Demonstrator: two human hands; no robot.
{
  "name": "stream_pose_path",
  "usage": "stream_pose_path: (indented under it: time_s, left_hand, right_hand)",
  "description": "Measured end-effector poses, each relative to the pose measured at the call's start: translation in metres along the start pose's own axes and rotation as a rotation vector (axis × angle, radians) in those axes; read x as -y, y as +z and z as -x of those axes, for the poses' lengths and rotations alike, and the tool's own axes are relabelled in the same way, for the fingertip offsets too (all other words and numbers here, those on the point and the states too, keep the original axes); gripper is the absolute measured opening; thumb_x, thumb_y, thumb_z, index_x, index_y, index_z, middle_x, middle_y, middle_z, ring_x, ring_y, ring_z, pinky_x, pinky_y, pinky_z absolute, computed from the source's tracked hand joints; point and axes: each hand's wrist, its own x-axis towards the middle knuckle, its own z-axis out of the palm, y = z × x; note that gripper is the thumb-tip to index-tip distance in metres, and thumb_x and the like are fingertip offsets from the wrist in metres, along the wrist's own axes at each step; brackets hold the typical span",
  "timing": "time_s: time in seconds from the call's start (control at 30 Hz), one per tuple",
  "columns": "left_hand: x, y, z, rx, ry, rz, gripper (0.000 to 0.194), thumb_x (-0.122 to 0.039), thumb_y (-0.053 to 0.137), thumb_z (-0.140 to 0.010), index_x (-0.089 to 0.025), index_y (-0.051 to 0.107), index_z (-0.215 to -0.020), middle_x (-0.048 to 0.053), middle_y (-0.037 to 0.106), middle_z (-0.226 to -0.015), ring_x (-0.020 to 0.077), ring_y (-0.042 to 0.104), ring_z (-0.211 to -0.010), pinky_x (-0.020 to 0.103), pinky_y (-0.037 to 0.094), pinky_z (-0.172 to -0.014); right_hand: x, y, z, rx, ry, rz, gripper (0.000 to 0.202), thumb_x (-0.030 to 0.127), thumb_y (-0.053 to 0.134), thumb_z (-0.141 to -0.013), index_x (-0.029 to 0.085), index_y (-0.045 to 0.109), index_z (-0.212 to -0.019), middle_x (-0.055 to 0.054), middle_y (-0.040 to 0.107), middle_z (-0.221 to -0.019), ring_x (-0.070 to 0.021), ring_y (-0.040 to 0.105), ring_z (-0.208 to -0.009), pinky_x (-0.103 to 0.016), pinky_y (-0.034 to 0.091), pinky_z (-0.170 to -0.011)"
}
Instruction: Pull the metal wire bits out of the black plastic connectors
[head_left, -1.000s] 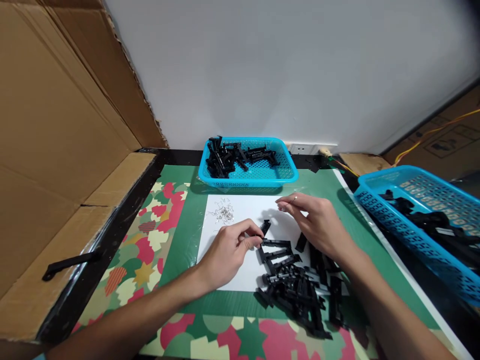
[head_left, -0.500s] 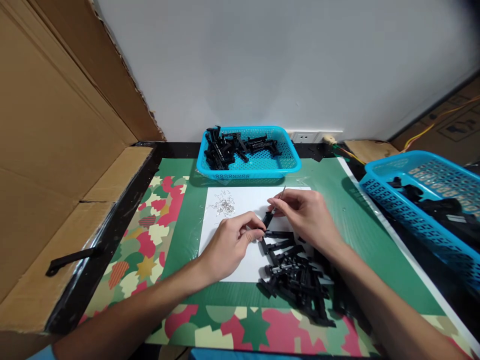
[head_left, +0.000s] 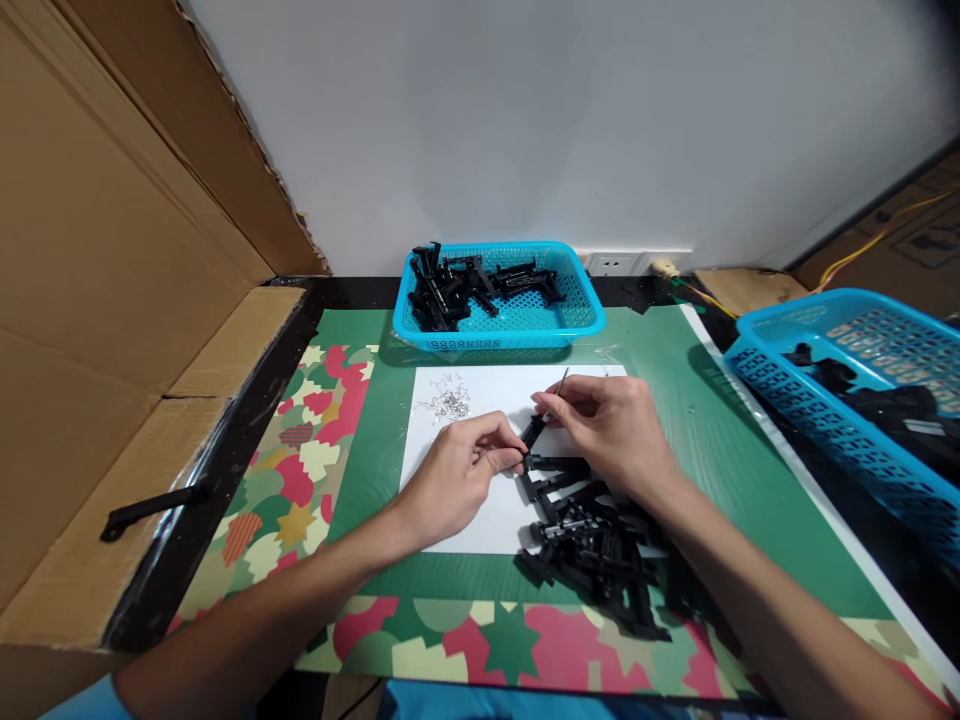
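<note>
Between my two hands, above the white paper (head_left: 442, 520), is a slim black plastic part (head_left: 534, 432). My left hand (head_left: 469, 470) pinches its near end between thumb and fingers. With closed fingertips my right hand (head_left: 611, 425) grips a thin metal pick-like tool (head_left: 561, 385) at the part's far end; the tool's tip is hidden by the fingers. Just below the hands lies a heap of similar black plastic parts (head_left: 592, 560), spilling off the paper toward me. Small thin wire pieces (head_left: 450, 402), like little springs, are scattered at the paper's upper left.
A blue basket (head_left: 499, 343) of black parts stands at the back by the wall. Another blue basket (head_left: 847, 440) with black pieces sits at the right. Cardboard (head_left: 97, 250) walls the left side, where a black bar (head_left: 154, 508) lies. Wall sockets (head_left: 611, 263) are behind.
The view has shifted slightly. Both hands keep their hold on the black part and the metal tool, with hardly any movement between them.
</note>
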Motion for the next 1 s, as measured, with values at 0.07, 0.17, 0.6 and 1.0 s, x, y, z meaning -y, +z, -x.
stream_pose_path:
  time_s: [0.07, 0.17, 0.6, 1.0]
  left_hand:
    - [0.000, 0.000, 0.000, 0.000, -0.003, 0.008, 0.012, -0.027, 0.065, -0.100, -0.018, 0.066, -0.094, 0.004, 0.071, -0.087, 0.0205, 0.071, -0.088, 0.033, 0.053, -0.084]
    - [-0.003, 0.001, 0.002, 0.000, 0.022, -0.063, 0.014, -0.032, 0.062, -0.103, -0.019, 0.067, -0.101, 0.004, 0.071, -0.090, 0.0198, 0.068, -0.086, 0.032, 0.051, -0.080]
    - [-0.002, 0.004, 0.003, -0.130, 0.284, -0.754, 0.034, -0.024, 0.047, -0.109, -0.023, 0.050, -0.143, 0.010, 0.065, -0.130, 0.0283, 0.059, -0.119, 0.048, 0.050, -0.104]
    - [-0.011, 0.006, 0.010, 0.036, 0.447, -0.953, 0.027, -0.023, 0.040, -0.110, -0.016, 0.061, -0.126, 0.012, 0.069, -0.118, 0.0275, 0.064, -0.105, 0.045, 0.053, -0.098]
  right_hand:
    - [-0.002, 0.001, 0.000, -0.003, 0.020, -0.017, 0.027, 0.034, 0.072, -0.097, 0.018, 0.078, -0.076, -0.004, 0.078, -0.072, -0.0168, 0.068, -0.060, -0.029, 0.047, -0.059]
    - [-0.006, 0.001, 0.000, 0.020, 0.061, -0.076, 0.031, 0.039, 0.070, -0.099, 0.018, 0.079, -0.078, -0.005, 0.079, -0.075, -0.0188, 0.071, -0.065, -0.030, 0.051, -0.062]
    - [0.000, -0.029, -0.014, -0.141, 0.012, -0.144, 0.038, 0.050, 0.052, -0.109, 0.020, 0.075, -0.105, 0.000, 0.061, -0.065, -0.0169, 0.055, -0.058, -0.031, 0.043, -0.061]
    - [0.003, -0.001, -0.152, 0.180, -0.021, 0.556, 0.035, 0.044, 0.067, -0.095, 0.018, 0.081, -0.112, -0.011, 0.075, -0.084, -0.0224, 0.065, -0.072, -0.034, 0.042, -0.065]
